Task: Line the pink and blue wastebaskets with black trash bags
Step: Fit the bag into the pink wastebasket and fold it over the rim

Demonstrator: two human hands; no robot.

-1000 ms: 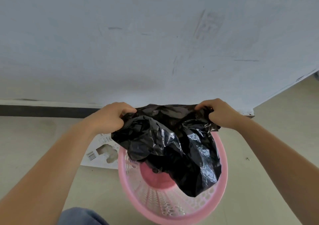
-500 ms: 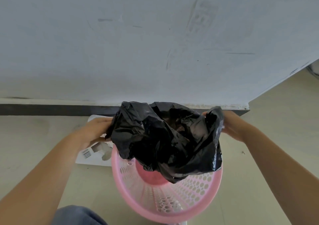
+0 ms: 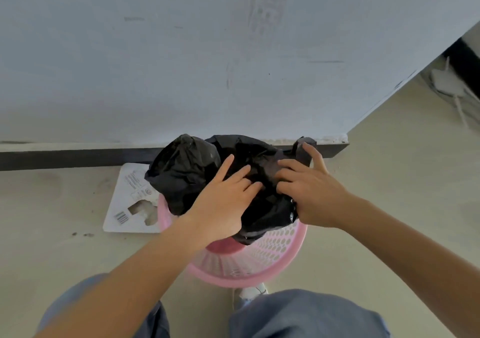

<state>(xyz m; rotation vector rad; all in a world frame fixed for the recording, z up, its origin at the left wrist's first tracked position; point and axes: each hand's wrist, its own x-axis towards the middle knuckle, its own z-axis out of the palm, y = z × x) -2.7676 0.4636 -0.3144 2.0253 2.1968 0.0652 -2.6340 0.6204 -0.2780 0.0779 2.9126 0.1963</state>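
Observation:
A pink perforated wastebasket (image 3: 246, 280) stands on the floor between my knees. A crumpled black trash bag (image 3: 181, 171) bulges over its far and left rim and sinks into the middle, so the pink bottom shows only at the near side. My left hand (image 3: 226, 197) lies on top of the bag with fingers spread, palm down. Beside it, my right hand (image 3: 311, 189) presses on the bag's right part, fingers apart, with a flap of film standing up behind the index finger. No blue wastebasket is in view.
A white wall with a dark baseboard (image 3: 78, 156) runs just behind the basket. A torn white packaging card (image 3: 124, 208) lies on the floor to the basket's left. A white shoe (image 3: 250, 292) touches the near rim. A white adapter with cable (image 3: 446, 80) sits far right.
Both hands have let go of the bag's edges and come onto its top, pressing it down. The bag sits lower in the basket, and the view has tilted down.

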